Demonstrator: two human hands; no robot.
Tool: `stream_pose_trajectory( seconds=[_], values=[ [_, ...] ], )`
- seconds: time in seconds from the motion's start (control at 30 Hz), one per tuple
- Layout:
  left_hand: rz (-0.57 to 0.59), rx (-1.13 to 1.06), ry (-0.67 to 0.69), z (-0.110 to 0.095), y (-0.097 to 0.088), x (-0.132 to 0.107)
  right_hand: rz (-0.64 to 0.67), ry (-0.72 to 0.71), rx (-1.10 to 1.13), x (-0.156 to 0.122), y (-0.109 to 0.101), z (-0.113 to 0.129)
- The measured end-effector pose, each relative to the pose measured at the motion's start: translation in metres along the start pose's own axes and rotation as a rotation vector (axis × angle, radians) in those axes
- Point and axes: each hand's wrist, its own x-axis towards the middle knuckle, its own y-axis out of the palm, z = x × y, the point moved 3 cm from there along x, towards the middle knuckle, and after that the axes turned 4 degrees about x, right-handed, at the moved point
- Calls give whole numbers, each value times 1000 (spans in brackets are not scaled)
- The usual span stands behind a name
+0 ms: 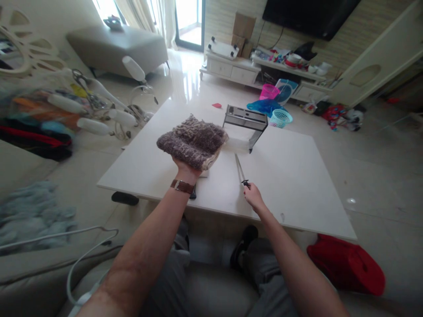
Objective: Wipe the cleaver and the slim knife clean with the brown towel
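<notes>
A folded, shaggy grey-brown cloth [194, 140] rests on my left hand [187, 168], raised above the left part of the white table [291, 176]. The palm is beneath it, and most of the fingers are hidden by the cloth. My right hand [254, 196] is closed around the black handle of a knife [240, 166]. Its long narrow blade points away from me, apart from the cloth. Beyond the blade stands a grey and black knife rack [246, 116] with slots in its top. Something pale and flat shows partly under my left hand.
A small red piece [217, 105] lies near the table's far edge. Past that edge are a blue plastic bag [266, 106] and a light-blue basket [280, 118]. A red bag [346, 266] is at the front right. White-shaded lamps [95, 126] stand to the left.
</notes>
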Motion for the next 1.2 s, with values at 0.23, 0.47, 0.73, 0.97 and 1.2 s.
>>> stream_pose_trajectory(
  seconds=[0.23,0.47,0.73,0.97,1.2],
  values=[
    [87,-54,32,-2,1,-2,-57,30,-161,-1,3,0],
    [82,-17,-38,2,4,-8,-60,20,-275,-7,0,8],
    [109,79,-104,10,8,-15,-210,-97,-28,2,-21,34],
    [137,186,-434,48,14,-28,236,10,852,-11,-49,89],
    [143,336,-661,78,9,-39,421,160,947,-25,-60,85]
  ],
)
